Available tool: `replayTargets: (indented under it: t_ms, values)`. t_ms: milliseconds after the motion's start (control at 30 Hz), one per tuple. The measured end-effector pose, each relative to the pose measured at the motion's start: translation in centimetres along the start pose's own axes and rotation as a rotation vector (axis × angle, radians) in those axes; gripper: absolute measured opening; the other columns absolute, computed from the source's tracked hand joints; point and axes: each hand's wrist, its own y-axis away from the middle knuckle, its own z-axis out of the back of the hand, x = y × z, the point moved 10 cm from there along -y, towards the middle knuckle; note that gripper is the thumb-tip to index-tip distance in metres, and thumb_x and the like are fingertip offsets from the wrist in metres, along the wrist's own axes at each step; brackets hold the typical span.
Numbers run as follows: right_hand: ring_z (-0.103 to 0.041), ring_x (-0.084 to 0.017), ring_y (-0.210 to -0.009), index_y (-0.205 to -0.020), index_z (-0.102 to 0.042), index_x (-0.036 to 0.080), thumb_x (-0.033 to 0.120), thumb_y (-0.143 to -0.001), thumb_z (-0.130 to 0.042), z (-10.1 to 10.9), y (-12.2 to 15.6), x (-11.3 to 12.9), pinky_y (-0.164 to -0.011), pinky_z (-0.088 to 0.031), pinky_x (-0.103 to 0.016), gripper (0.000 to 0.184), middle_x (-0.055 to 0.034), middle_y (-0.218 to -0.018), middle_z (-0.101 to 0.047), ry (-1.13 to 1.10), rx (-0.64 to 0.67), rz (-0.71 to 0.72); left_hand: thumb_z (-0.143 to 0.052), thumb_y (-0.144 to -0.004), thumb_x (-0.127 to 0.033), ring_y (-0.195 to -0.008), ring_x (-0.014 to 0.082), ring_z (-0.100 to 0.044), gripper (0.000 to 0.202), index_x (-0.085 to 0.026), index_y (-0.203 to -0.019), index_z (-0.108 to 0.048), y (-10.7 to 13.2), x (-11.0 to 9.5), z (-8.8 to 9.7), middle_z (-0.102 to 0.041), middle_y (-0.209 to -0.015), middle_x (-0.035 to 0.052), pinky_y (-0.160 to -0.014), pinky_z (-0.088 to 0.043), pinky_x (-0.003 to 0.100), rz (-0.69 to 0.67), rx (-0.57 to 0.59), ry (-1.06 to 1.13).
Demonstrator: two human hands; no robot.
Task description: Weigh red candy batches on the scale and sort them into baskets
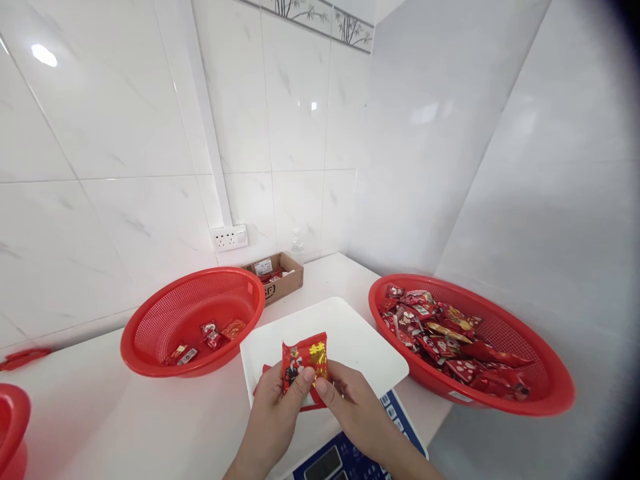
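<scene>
The blue, button-covered panel of a white electronic scale [325, 463] is showing closest to the person, its grey display partly in view. Just above it, the left hand [275, 403] and right hand [357, 403] are gripping a flat, shiny red packet with gold and black printing [304, 357]. Both thumbs are pressing on its lower front, nearly meeting, with the fingers curling behind. The packet is standing roughly upright over the scale's square white plastic tray [333, 317]; I can't tell whether it is touching it. A bit of red wrapper [265, 369] is peeking out beside the left hand.

To the left, a round red perforated plastic basket [165, 290] is holding a few small packets [213, 335]; to the right, a similar, fuller basket [555, 393] is holding a heap of red packets [450, 333]. Farther back, an open brown cardboard box [286, 287] is sitting near the white tiled wall [300, 133].
</scene>
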Motion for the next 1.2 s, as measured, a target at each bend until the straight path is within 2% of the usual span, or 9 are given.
replayTargets:
  t_ms: [300,600,667,800,933,1033,1200]
  values:
    - [-0.049,-0.015,-0.064,-0.080,-0.062,0.017,0.055,-0.085,-0.045,0.5,-0.2,-0.6,-0.064,-0.043,-0.028,0.042,-0.0018,-0.068,-0.058,0.044,-0.049,-0.038,-0.054,-0.082,-0.051,-0.077,0.0186,-0.057,0.038,-0.018,-0.097,-0.067,-0.2,0.9,0.0,-0.068,-0.085,0.0032,-0.072,-0.046,0.028,0.057,-0.027,-0.003]
    - [-0.052,-0.017,-0.068,-0.081,-0.063,0.018,0.054,-0.084,-0.047,0.9,-0.3,-1.4,-0.063,-0.042,-0.028,0.040,-0.0022,-0.072,-0.060,0.051,-0.051,-0.054,-0.054,-0.082,-0.049,-0.093,0.0218,-0.058,0.042,-0.019,-0.111,-0.059,-0.5,-0.2,-0.2,-0.066,-0.103,0.0065,-0.086,-0.044,0.032,-0.001,0.027,0.018]
    - [-0.052,-0.017,-0.069,-0.082,-0.062,0.018,0.053,-0.085,-0.047,0.7,-0.3,-1.5,-0.064,-0.041,-0.028,0.039,-0.0021,-0.073,-0.060,0.050,-0.029,-0.059,-0.052,-0.083,-0.051,-0.090,0.0206,-0.057,0.041,-0.019,-0.108,-0.059,-0.4,-0.2,0.2,-0.065,-0.100,0.0057,-0.084,-0.044,0.032,0.008,0.002,0.025]
    - [-0.051,-0.016,-0.072,-0.086,-0.060,0.018,0.052,-0.085,-0.047,0.3,-0.3,-1.6,-0.065,-0.040,-0.027,0.037,-0.0026,-0.079,-0.060,0.046,0.013,-0.062,-0.050,-0.083,-0.053,-0.075,0.0168,-0.054,0.035,-0.019,-0.087,-0.060,-0.4,0.2,1.2,-0.062,-0.080,0.0011,-0.071,-0.045,0.027,0.051,-0.086,0.048]
    - [-0.053,-0.017,-0.078,-0.098,-0.057,0.019,0.051,-0.085,-0.048,0.6,-0.5,-1.2,-0.068,-0.042,-0.028,0.036,-0.0035,-0.088,-0.061,-0.020,-0.002,-0.040,-0.052,-0.082,-0.053,-0.067,0.0144,-0.050,0.035,-0.019,-0.075,-0.055,-0.5,0.5,1.0,-0.055,-0.070,-0.0010,-0.061,-0.042,0.024,0.064,-0.070,0.032]
    - [-0.055,-0.016,-0.078,-0.099,-0.055,0.020,0.050,-0.086,-0.048,1.3,-0.7,-1.1,-0.070,-0.043,-0.028,0.033,-0.0041,-0.093,-0.062,-0.093,-0.053,-0.032,-0.052,-0.082,-0.053,-0.064,0.0134,-0.047,0.035,-0.019,-0.074,-0.053,-0.5,0.5,0.4,-0.051,-0.066,-0.0019,-0.059,-0.039,0.023,0.056,-0.031,-0.021]
    - [-0.050,-0.013,-0.067,-0.080,-0.056,0.019,0.049,-0.087,-0.046,2.3,-0.7,-1.7,-0.062,-0.040,-0.026,0.033,0.0000,-0.073,-0.058,-0.037,-0.152,-0.053,-0.051,-0.083,-0.052,-0.062,0.0124,-0.044,0.033,-0.020,-0.084,-0.055,-0.3,0.4,-0.4,-0.052,-0.070,-0.0022,-0.058,-0.037,0.023,0.052,0.047,-0.057]
